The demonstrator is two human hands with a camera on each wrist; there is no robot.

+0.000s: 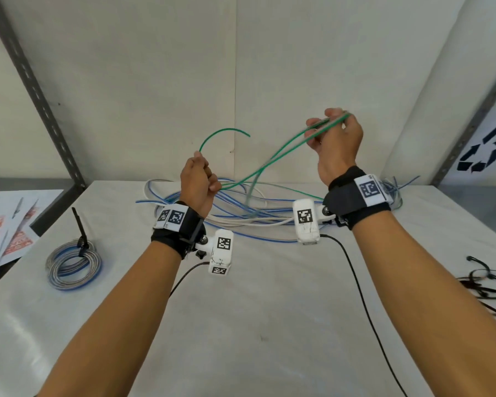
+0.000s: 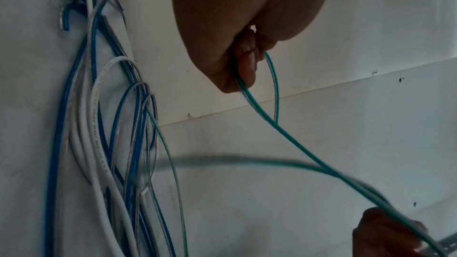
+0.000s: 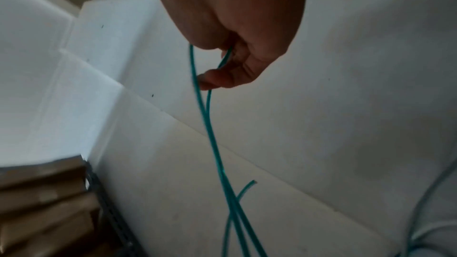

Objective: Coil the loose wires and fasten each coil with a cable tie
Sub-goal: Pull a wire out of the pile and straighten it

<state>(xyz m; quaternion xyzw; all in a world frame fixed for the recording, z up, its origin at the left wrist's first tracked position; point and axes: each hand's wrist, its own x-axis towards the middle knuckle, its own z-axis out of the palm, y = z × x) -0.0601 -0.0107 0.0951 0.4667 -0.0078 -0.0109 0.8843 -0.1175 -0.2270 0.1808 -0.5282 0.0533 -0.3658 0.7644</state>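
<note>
A thin green wire (image 1: 272, 159) hangs in the air between both raised hands. My left hand (image 1: 199, 179) grips it near one end, and the free end curves up and to the right. The left wrist view shows the fist (image 2: 237, 62) closed round the green wire (image 2: 296, 148). My right hand (image 1: 331, 138), higher and to the right, pinches a loop of the same wire between thumb and fingers; the right wrist view shows two strands (image 3: 212, 140) dropping from that hand (image 3: 235, 65). Behind the hands a tangle of blue, white and clear wires (image 1: 241, 207) lies on the white table (image 1: 255, 325).
A finished blue and clear coil (image 1: 73, 263) bound with a black cable tie lies at the front left. Loose black cable ties (image 1: 487, 285) lie at the right edge. Papers (image 1: 6, 224) sit on the left shelf. A white wall (image 1: 235, 67) stands close behind.
</note>
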